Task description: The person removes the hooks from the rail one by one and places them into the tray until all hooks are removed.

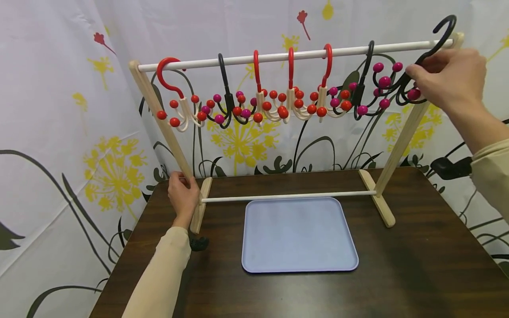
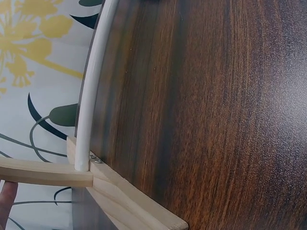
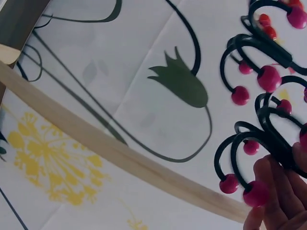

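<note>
My right hand point(image 1: 451, 79) pinches a black multi-arm hook hanger point(image 3: 276, 139) with magenta ball tips by its stem. Its curved hook rises above the right end of the white rail point(image 1: 310, 54) in the head view. On the rail hang two other black hangers point(image 1: 359, 90) with magenta balls, one left of centre and one near the held hanger. Several red-hooked hangers point(image 1: 290, 84) with cream arms and red balls hang there too. Low on the left side, my left hand point(image 1: 184, 196) grips the wooden post point(image 1: 169, 134) of the rack.
A pale blue tray point(image 1: 300, 238) lies on the dark wood table point(image 1: 429, 265) in front of the rack. The lower white bar point(image 1: 286, 197) joins the rack's wooden feet point(image 1: 383, 210). Behind everything hangs a floral curtain point(image 1: 115, 168).
</note>
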{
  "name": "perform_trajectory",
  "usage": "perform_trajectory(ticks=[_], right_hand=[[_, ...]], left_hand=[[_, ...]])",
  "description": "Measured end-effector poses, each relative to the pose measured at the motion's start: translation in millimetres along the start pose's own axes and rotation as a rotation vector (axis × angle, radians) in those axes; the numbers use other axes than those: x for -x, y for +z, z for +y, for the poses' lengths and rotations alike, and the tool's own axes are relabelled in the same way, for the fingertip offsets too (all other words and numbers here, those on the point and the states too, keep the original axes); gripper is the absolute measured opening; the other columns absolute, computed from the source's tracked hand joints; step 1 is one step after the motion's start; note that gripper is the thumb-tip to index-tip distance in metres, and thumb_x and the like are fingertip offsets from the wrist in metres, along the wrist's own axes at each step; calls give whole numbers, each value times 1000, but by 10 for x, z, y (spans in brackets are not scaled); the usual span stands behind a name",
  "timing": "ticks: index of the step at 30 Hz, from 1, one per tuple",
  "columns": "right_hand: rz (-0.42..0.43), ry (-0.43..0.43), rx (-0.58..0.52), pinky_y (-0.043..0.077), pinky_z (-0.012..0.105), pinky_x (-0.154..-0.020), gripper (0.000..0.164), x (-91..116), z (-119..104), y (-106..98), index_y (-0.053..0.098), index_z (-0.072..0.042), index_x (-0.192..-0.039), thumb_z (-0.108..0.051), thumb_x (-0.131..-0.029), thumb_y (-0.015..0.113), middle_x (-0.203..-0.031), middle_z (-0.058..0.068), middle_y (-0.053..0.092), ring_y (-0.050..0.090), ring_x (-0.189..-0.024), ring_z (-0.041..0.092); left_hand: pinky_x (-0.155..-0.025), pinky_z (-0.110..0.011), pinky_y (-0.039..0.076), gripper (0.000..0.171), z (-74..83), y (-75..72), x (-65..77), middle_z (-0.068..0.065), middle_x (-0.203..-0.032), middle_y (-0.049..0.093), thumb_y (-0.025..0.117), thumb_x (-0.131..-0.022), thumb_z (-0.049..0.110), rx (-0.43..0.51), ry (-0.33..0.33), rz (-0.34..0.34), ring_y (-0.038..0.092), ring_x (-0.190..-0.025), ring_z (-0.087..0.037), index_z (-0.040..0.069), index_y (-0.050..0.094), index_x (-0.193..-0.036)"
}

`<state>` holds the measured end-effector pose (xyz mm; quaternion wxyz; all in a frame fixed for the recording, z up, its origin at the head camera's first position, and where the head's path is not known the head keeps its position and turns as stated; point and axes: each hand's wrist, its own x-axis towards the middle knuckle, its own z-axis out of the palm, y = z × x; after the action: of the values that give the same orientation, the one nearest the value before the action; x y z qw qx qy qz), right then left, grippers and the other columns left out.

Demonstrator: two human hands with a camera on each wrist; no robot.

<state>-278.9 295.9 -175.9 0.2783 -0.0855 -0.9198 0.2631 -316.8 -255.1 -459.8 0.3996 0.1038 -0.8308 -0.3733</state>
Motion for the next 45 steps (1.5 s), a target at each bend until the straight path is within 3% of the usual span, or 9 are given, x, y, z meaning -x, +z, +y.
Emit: perform_trajectory(ticks=[3, 8, 12, 15, 21, 25, 31, 39, 45], right_hand=[[2, 7, -33, 38, 16, -74, 58, 54, -13, -39, 59, -2, -133, -46, -95, 54, -126, 22, 61, 44, -86, 4], [72, 5, -122, 41, 12, -84, 54, 169, 0, -84, 62, -5, -131, -45, -95, 57, -126, 7, 65, 44, -77, -12], [117, 39, -237, 40, 13, -87, 47, 304, 101, -138, 62, -13, -132, -42, -95, 59, -128, -6, 64, 48, -80, -14], [145, 83, -330, 37, 16, -81, 38, 449, 214, -133, 64, -19, -128, -39, -95, 61, -116, -13, 66, 50, -83, -10], [294, 93, -413, 38, 13, -75, 18, 831, 492, 131, 69, -24, -108, -31, -91, 68, -93, -21, 61, 55, -82, -7], [349, 29, -404, 40, 12, -69, 17, 1078, 663, 407, 73, -13, -96, -27, -86, 75, -81, -29, 60, 56, -72, -9], [230, -16, -381, 40, 10, -58, 24, 1405, 841, 890, 73, -1, -87, -24, -82, 78, -69, -33, 57, 56, -62, -9], [84, -28, -339, 41, 10, -57, 23, 1732, 929, 1451, 72, -4, -81, -26, -83, 78, -75, 9, 72, 55, -62, -15], [-7, -48, -284, 42, 16, -58, 19, 1904, 1026, 1789, 73, -8, -82, -26, -83, 78, -77, 8, 72, 62, -66, 4]], left_hand=[[-75, -55, 41, 20, -9, 7, -5, -17, -89, 57, 67, -86, 11, -6, -5, -6, 56, -82, -38, 1, 55, -99], [-75, -55, 41, 20, -15, 10, 0, -17, -89, 57, 67, -86, 11, -2, -9, -6, 56, -82, -38, 1, 55, -99], [-75, -55, 41, 20, -29, 4, 19, -17, -88, 57, 67, -86, 10, 2, -4, -3, 56, -81, -38, 0, 55, -98], [-75, -54, 41, 20, -49, -21, 20, -17, -88, 57, 67, -86, 10, -1, 5, -2, 56, -81, -38, 0, 55, -98], [-75, -54, 41, 20, -64, -54, -18, -17, -88, 56, 66, -87, 11, -3, 18, 0, 56, -82, -37, 0, 55, -99], [-75, -55, 41, 21, -49, -50, -20, -17, -89, 57, 66, -86, 12, 1, 12, -5, 57, -82, -38, 0, 55, -100], [-75, -54, 41, 21, -41, -46, -13, -17, -90, 57, 67, -86, 12, -1, 1, -5, 56, -83, -38, 0, 55, -99], [-75, -54, 41, 22, -38, -26, -10, -17, -90, 57, 67, -86, 12, -3, -1, -12, 56, -83, -38, 0, 55, -100], [-75, -54, 41, 21, -26, -8, -6, -16, -90, 56, 66, -87, 12, -5, -5, -13, 56, -83, -37, 0, 55, -100]])
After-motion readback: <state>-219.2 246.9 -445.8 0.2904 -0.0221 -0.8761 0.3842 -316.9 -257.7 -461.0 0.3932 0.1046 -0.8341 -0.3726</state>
